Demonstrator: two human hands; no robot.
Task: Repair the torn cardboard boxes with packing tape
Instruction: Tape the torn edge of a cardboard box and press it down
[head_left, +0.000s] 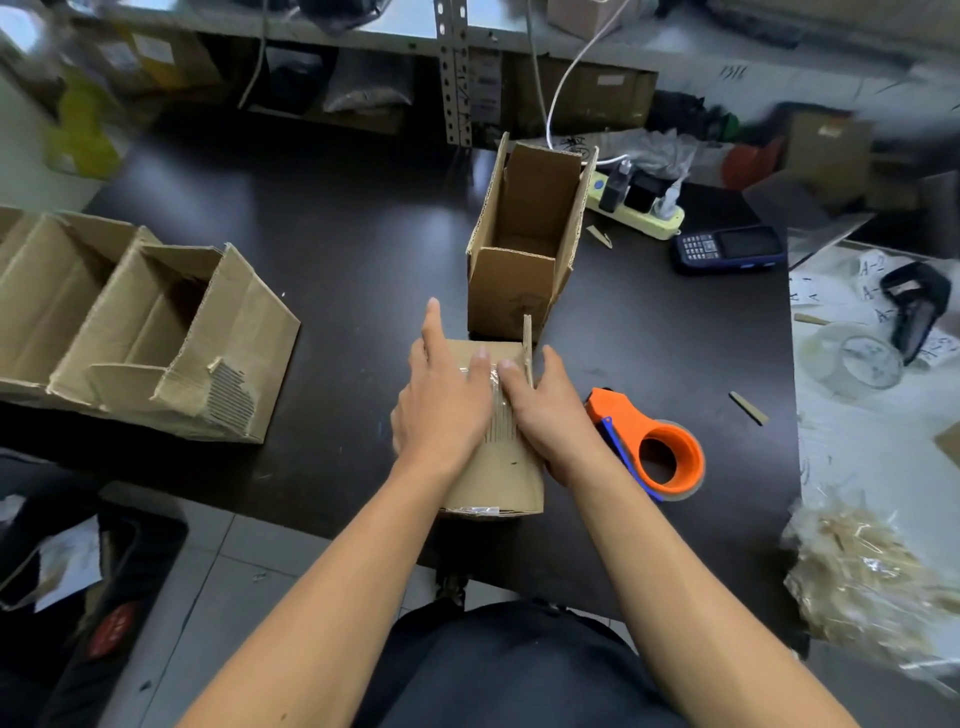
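Head view: both hands (441, 400) press tape onto small box (498, 467).

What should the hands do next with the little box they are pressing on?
Probably keep rubbing the clear tape flat. Both the left hand and right hand lie flat on the small box, the tape under the fingers looks wrinkled, and the orange tape dispenser is already set down beside it.

Handheld scanner (727, 248) beside power strip (636, 208)
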